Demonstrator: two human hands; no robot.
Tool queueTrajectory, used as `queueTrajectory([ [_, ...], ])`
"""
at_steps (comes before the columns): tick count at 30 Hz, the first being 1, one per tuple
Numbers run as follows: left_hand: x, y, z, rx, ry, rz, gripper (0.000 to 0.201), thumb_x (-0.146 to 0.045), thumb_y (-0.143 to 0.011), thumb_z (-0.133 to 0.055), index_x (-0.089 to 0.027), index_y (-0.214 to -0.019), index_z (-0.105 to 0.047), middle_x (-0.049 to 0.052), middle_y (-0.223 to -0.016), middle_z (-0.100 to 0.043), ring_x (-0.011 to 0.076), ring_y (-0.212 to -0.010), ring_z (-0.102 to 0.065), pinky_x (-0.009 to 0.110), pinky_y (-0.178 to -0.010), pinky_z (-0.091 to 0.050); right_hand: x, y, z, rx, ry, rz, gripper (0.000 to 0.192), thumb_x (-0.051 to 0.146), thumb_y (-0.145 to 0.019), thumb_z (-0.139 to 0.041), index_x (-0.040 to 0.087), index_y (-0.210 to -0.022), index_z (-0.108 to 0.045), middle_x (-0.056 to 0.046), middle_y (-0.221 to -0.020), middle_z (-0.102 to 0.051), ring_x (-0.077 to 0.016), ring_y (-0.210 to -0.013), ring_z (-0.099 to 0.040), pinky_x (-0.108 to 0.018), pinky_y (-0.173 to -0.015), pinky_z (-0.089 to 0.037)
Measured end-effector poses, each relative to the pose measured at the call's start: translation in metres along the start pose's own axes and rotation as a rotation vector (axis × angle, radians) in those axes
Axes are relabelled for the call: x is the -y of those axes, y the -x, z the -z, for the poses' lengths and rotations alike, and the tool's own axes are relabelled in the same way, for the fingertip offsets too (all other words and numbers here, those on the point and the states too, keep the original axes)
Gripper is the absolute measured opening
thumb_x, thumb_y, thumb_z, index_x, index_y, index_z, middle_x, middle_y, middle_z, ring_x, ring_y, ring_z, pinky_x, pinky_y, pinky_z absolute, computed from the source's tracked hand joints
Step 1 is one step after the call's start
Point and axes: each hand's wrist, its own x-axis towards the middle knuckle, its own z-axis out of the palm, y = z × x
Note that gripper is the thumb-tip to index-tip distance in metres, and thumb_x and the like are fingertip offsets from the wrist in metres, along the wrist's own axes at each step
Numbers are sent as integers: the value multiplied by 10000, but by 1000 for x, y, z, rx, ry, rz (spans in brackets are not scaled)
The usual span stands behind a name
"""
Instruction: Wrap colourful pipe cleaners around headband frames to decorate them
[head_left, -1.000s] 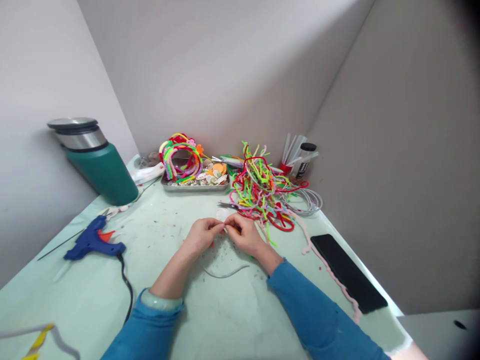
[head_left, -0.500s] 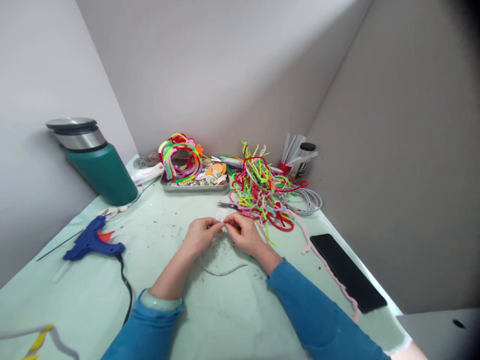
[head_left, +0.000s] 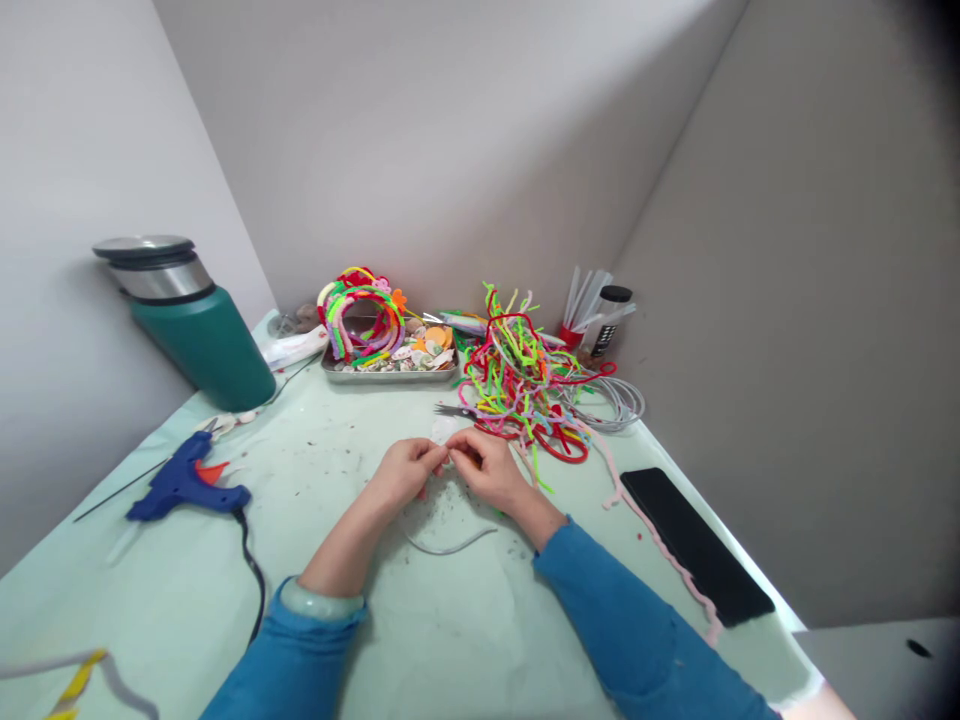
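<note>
My left hand (head_left: 405, 470) and my right hand (head_left: 486, 466) meet over the middle of the table, thumbs and fingers pinched together at the tips. Whatever lies between the fingertips is too small to make out. From beneath my left hand a thin grey wire (head_left: 450, 550) curves down and right over the cloth, its free end below my right hand. A small orange-yellow spot shows inside my right hand. Just beyond the hands lie scissors (head_left: 454, 411), partly under a tangled heap of coloured pipe cleaners (head_left: 517, 370).
A blue glue gun (head_left: 184, 482) and a green bottle (head_left: 206, 345) are at left. Behind, a metal tray (head_left: 390, 377) holds pipe-cleaner rings and small cutouts. At right are a grey wire coil (head_left: 626, 400), a black phone (head_left: 697, 545) and a pink pipe cleaner (head_left: 660, 545).
Both hands stay pinched together, with only a slight shift of the fingers. The free end of the grey wire has moved a little to the right.
</note>
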Motion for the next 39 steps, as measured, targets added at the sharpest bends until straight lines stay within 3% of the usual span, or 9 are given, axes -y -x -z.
queueTrajectory([
  [8, -5, 5, 0, 82, 224, 40, 346, -489, -669, -560, -151, -634, -496, -69, -454, -392, 40, -346, -295, 196, -363, -304, 2, 0, 1, 11, -5, 9, 145, 143, -789, -480, 186, -823, -614, -11, -732, -609, -126, -636, -514, -229, -589, -390],
  [14, -8, 7, 1, 124, 266, 45, 348, -489, -679, -557, -150, -640, -488, -71, -459, -384, 35, -340, -278, 192, -362, -310, 2, 0, 1, 14, -6, 18, 144, 145, -794, -474, 184, -827, -609, -12, -735, -606, -126, -640, -517, -228, -590, -388],
  [17, -6, 6, 1, 97, 201, 13, 331, -472, -691, -551, -148, -641, -503, -71, -443, -379, 45, -337, -310, 191, -363, -309, 1, -1, 2, 17, -2, 16, 142, 152, -797, -474, 182, -835, -607, -12, -734, -604, -127, -645, -523, -229, -592, -391],
  [22, 0, 1, 3, 85, 68, -33, 267, -371, -649, -593, -132, -764, -570, -42, -545, -486, 63, -389, -407, 188, -380, -317, 0, -1, 1, 0, -6, 9, 148, 143, -788, -485, 176, -865, -608, -12, -738, -605, -123, -639, -527, -227, -590, -392],
  [31, 2, 0, 7, -18, -143, -122, 311, -392, -684, -550, -131, -806, -669, -24, -531, -540, 88, -446, -427, 200, -450, -321, -3, -2, 0, -3, -11, 29, 129, 150, -794, -489, 168, -860, -598, -9, -720, -591, -117, -631, -519, -221, -580, -384],
  [39, -2, 2, 8, -94, -359, -301, 296, -377, -748, -505, -172, -837, -698, 21, -717, -678, 147, -657, -567, 223, -594, -369, -2, -4, 1, -12, -16, 14, 122, 145, -796, -486, 169, -849, -594, -8, -724, -590, -116, -631, -516, -220, -581, -382],
])
